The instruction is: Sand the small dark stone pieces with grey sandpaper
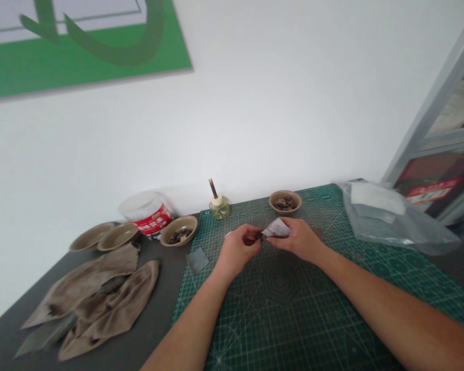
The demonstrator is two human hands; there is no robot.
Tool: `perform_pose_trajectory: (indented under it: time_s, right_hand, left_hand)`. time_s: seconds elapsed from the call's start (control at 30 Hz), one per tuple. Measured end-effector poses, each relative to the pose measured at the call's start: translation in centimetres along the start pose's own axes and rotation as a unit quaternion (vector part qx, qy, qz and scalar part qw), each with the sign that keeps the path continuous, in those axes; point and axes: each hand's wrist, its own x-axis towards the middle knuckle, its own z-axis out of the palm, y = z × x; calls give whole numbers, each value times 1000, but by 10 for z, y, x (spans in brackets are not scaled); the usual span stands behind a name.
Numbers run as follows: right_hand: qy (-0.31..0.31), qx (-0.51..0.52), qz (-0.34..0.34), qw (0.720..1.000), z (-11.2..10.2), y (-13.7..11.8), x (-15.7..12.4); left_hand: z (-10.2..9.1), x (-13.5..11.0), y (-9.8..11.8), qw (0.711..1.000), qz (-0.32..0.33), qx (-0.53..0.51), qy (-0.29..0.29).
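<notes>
My left hand is closed, its fingertips pinching a small dark lump. A folded piece of pale grey paper is gripped in my right hand, and its near end touches the lump. Both hands meet over the green cutting mat. Just beyond them stands a small brown bowl with dark lumps in it. Left of my left hand, a small grey square sheet lies at the mat's edge. Something brownish lies flat behind my right hand, mostly hidden.
Another bowl of dark lumps sits left of the mat. Two bowls, a white-lidded tub and brown cloths are farther left. A reed bottle stands by the wall. A clear plastic bag lies right.
</notes>
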Motion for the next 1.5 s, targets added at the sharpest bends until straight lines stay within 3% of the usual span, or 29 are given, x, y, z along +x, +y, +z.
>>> perform_pose_trajectory:
  time_s: [0.13, 0.3, 0.5, 0.63, 0.87, 1.07, 1.23, 1.5]
  right_hand:
    - [31, -46, -8, 998, 0, 1, -1]
    - [33, -71, -22, 997, -2, 3, -1]
    - [86, -104, -128, 983, 1, 0, -1]
    - [92, -118, -148, 978, 7, -4, -4]
    - [89, -163, -204, 961, 14, -1, -5]
    - [47, -198, -260, 944, 14, 2, -2]
    - [22, -253, -245, 936, 13, -2, -2]
    - [35, -286, -236, 928, 14, -1, -6]
  left_hand:
    - [0, 2, 2, 994, -31, -99, 31]
    - [-1, 2, 1, 983, -61, -171, -2]
    - [4, 2, -1, 980, -75, -186, 3]
    - [7, 2, -1, 983, -56, -174, 21]
    - [11, -1, 5, 986, -35, -161, -10]
    - [4, -4, 8, 999, -20, -43, 27]
    - [2, -3, 10, 997, -18, 40, 64]
    - [6, -6, 16, 996, -21, 30, 81]
